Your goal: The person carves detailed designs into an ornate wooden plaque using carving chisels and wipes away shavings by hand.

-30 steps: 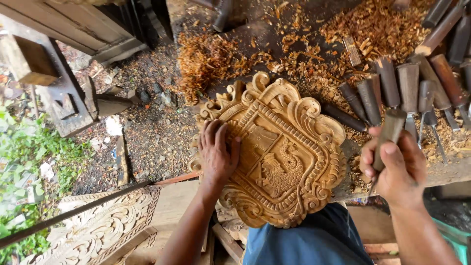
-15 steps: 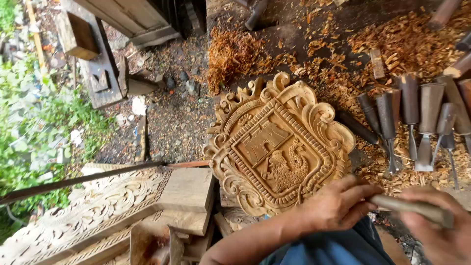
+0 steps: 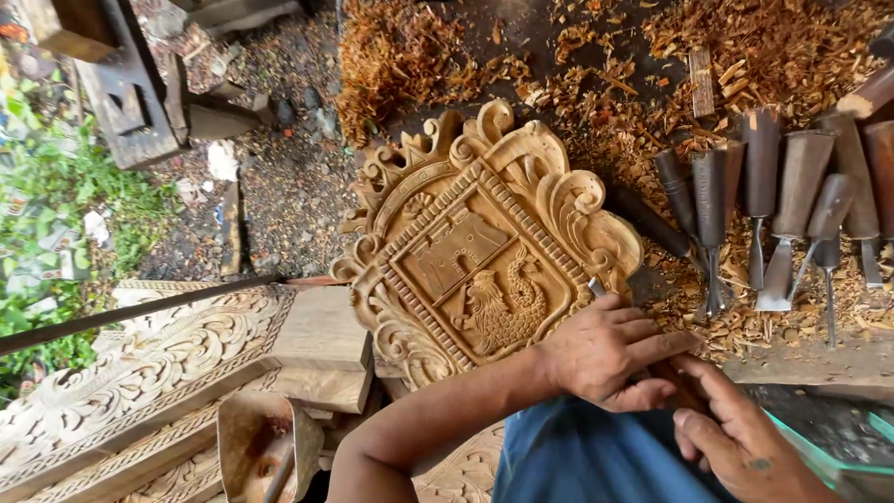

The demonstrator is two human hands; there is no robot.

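Note:
A carved wooden crest [image 3: 484, 247], shield-shaped with scrolls and a lion relief, lies on the workbench. My left hand [image 3: 605, 352] rests on its lower right edge and wraps around a chisel whose metal tip [image 3: 596, 286] touches the crest's rim. My right hand [image 3: 736, 438] grips the same chisel's wooden handle just behind the left hand, near my blue shirt. Most of the chisel is hidden by both hands.
A row of several wood-handled chisels [image 3: 773, 205] lies to the right among wood shavings [image 3: 410, 56]. Carved panels [image 3: 140, 373] and a wood block [image 3: 321, 331] sit lower left. A dark rod [image 3: 140, 312] crosses left. Grass and timber pieces lie at far left.
My left hand left the crest's face and moved to its lower right edge. My right hand brought a chisel from the row down to that edge; both hands now hold it.

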